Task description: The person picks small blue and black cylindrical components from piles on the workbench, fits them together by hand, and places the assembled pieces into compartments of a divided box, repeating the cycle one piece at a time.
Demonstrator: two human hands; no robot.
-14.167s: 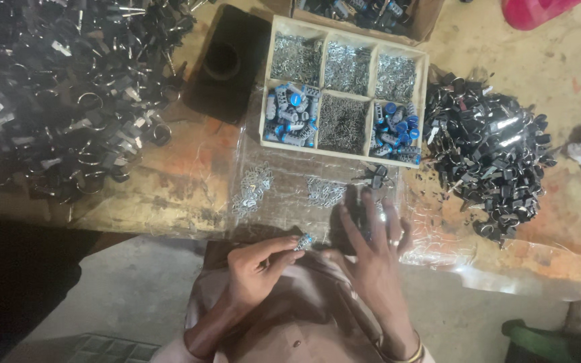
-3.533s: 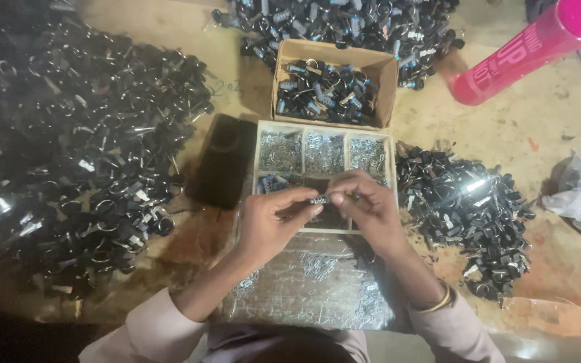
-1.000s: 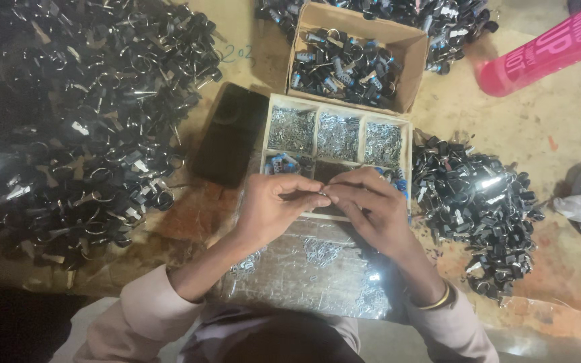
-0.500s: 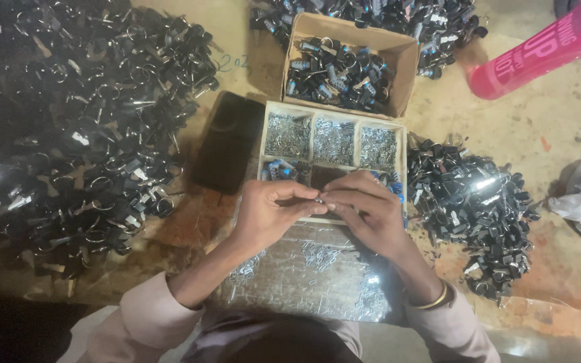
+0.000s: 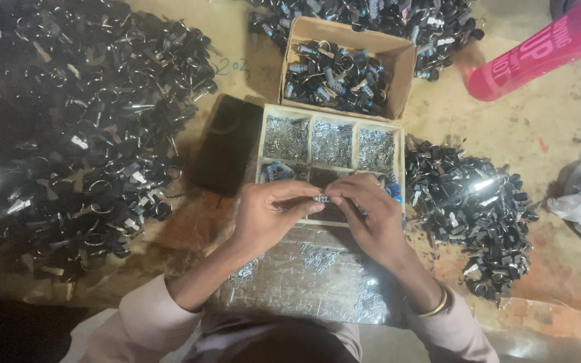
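Landmark: the pale wooden tray with six small compartments (image 5: 261,151), sitting mid-desk.
Nearest, below the tray: a clear plastic sheet strewn with tiny silvery metal bits (image 5: 317,282) is lying against the person's lap.
Hands: the left hand (image 5: 267,218) and right hand (image 5: 371,218) are meeting over the tray's near edge.
Fingers: both sets are pinching closed on one small silvery metal part (image 5: 322,199), held above the tray's near row.
Progress: one piece is being worked on; judging by the piles, much is waiting.
Left of the tray: a flat black rectangular slab (image 5: 223,153), then a huge heap of dark ringed metal parts (image 5: 82,134).
Right of the tray: a smaller heap of dark parts (image 5: 472,215).
Beyond the tray: an open brown cardboard box of dark and blue parts (image 5: 344,74) is sitting filled.
Far right: a pink plastic cylinder (image 5: 539,57) is lying on the sandy desk (image 5: 506,128).
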